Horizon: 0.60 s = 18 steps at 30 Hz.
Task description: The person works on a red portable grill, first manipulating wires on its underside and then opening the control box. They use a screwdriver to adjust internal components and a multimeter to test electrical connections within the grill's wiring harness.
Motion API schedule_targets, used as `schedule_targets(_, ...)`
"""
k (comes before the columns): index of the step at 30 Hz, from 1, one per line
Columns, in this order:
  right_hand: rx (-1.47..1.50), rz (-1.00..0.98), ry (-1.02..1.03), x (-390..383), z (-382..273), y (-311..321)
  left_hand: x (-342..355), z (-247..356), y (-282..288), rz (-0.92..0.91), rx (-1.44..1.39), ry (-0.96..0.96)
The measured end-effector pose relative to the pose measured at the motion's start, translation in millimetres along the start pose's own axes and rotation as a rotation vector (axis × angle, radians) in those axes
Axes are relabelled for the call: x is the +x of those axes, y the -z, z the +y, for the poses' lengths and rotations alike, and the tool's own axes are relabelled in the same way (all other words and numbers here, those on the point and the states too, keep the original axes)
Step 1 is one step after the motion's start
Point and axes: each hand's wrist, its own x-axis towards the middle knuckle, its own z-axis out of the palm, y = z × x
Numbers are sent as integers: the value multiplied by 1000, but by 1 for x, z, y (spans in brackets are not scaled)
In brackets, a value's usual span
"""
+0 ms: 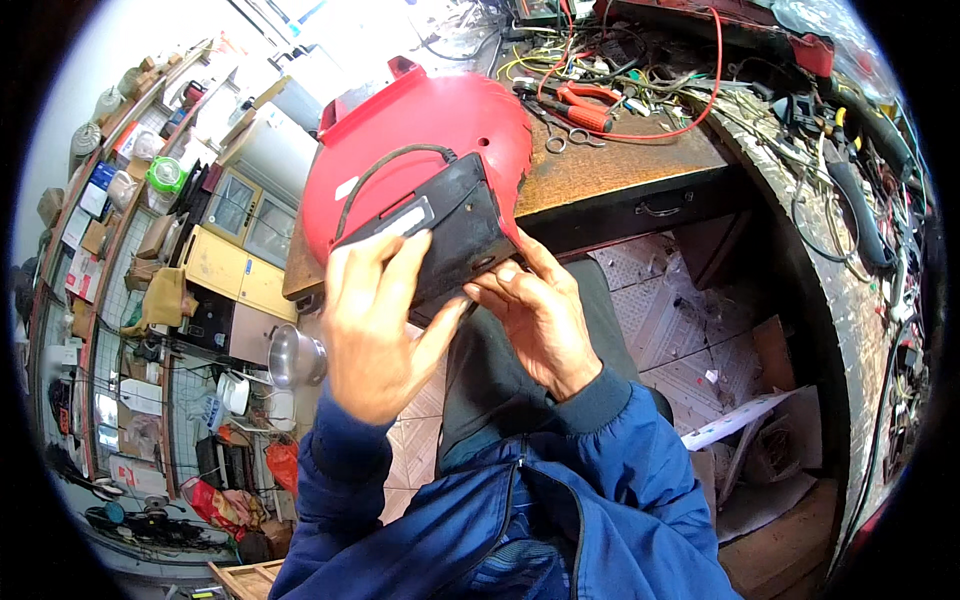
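Observation:
A red plastic housing (405,110) rests at the wooden desk's front edge (565,190), with a black box (445,235) and a dark cable (390,160) on the side toward me. My left hand (375,320) holds the black box, fingertips on its face beside a pale label. My right hand (540,320) grips the box's near right edge, fingers curled under it; what its fingertips touch is partly hidden.
Tangled wires (640,95), red-handled pliers (585,95), a screwdriver (590,118) and scissors (565,135) lie on the desk. More cables and tools crowd the curved right side (860,200). Cluttered shelves (130,250) stand at left; a metal bowl (295,355) is beside my left hand.

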Motion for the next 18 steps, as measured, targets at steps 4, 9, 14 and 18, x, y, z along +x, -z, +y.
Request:
schedule_targets(4, -21, -2, 16, 1, 2, -4, 15, 7, -16, 19, -18, -29)
schedule_targets(9, -53, -23, 57, 0, -2, -4, 23, 4, -22, 57, -91, -35)
schedule_targets(14, -29, -79, 35, 6, 3, 11, 21, 1, -24, 67, -119, -57)
schedule_targets(18, -157, -85, 31, 8, -7, 2, 15, -4, -20, 53, -126, -65)
